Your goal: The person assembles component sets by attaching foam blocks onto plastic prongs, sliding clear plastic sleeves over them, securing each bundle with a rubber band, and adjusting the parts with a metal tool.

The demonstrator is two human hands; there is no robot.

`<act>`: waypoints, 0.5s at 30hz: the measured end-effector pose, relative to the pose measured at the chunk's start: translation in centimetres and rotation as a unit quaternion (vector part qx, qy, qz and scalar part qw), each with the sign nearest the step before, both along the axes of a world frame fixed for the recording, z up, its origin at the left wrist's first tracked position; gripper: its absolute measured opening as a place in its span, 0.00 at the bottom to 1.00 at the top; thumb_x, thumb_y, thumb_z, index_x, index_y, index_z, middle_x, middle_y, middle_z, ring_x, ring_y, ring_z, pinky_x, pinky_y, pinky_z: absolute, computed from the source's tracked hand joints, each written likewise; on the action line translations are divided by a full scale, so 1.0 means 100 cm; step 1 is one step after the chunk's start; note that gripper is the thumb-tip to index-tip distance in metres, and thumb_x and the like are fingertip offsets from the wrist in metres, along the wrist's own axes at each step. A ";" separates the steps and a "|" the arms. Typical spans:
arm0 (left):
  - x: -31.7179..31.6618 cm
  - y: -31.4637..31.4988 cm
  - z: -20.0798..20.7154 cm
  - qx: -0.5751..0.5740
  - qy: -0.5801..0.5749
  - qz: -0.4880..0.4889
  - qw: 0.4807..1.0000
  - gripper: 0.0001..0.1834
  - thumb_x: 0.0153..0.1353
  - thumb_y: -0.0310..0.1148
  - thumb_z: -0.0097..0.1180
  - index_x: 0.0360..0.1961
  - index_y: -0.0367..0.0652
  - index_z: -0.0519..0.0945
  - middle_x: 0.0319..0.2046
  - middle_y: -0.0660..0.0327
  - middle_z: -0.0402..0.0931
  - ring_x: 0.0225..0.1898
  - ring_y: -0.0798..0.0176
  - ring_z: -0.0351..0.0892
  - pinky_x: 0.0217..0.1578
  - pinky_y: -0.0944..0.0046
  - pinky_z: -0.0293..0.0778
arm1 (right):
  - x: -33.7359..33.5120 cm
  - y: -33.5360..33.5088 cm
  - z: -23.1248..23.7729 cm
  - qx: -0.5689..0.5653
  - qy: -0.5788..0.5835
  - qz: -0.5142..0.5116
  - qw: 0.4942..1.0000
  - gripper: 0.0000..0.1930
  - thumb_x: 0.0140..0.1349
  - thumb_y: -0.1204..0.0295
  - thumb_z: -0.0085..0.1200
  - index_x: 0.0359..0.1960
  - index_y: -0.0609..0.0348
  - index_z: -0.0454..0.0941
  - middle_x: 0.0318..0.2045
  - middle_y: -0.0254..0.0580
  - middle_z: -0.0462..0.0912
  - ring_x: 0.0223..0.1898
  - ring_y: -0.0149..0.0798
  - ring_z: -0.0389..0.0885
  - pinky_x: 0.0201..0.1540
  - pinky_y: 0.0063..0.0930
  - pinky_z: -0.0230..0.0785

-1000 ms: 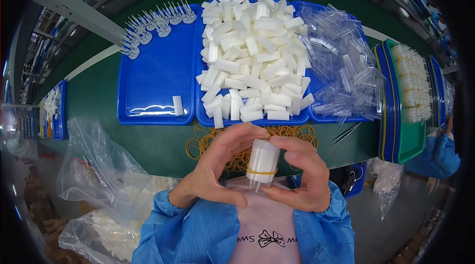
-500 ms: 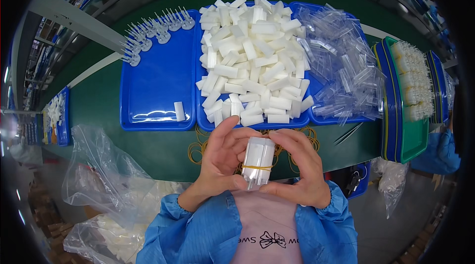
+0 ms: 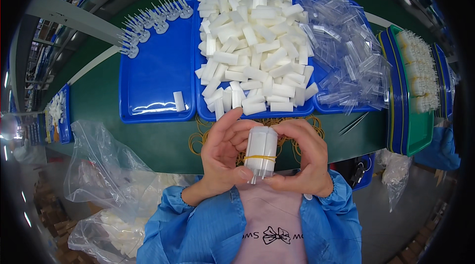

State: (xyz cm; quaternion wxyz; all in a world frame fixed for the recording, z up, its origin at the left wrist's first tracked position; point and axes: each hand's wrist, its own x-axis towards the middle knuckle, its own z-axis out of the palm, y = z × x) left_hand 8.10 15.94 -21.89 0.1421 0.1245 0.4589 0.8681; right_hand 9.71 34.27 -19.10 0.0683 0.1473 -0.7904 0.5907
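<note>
Between my two hands, in front of my chest, is a bundle (image 3: 259,152) of white blocks and clear plastic pieces with a yellow rubber band around it. Thin clear prongs stick out of its lower end. My left hand (image 3: 217,151) steadies the bundle's left side with the thumb low, and its fingers are curled partly behind. My right hand (image 3: 308,159) grips it from the right, fingertips at the top and thumb near the bottom. Behind the hands, loose yellow rubber bands (image 3: 198,140) lie on the green table (image 3: 346,148).
White foam-like blocks (image 3: 255,46) fill the middle blue tray. Clear plastic pieces (image 3: 346,56) heap the right tray. The left blue tray (image 3: 153,83) holds pronged clear parts (image 3: 159,19) and one white block (image 3: 178,101). Tweezers (image 3: 354,123) lie near stacked trays (image 3: 419,138). Plastic bags (image 3: 101,160) sit at left.
The bundle has risen slightly in view and stands more upright, with more of its prongs showing. Both hands have stayed around it. The whole view has shifted a little.
</note>
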 end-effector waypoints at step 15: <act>-0.024 -0.004 0.016 -0.233 0.231 -0.036 0.944 0.38 0.51 0.36 0.62 0.62 0.38 0.61 0.60 0.49 0.62 0.63 0.50 0.61 0.62 0.54 0.54 | -0.004 0.007 -0.025 -0.324 -0.236 0.082 0.913 0.32 0.43 0.73 0.66 0.52 0.66 0.67 0.45 0.40 0.73 0.48 0.32 0.72 0.54 0.27 0.64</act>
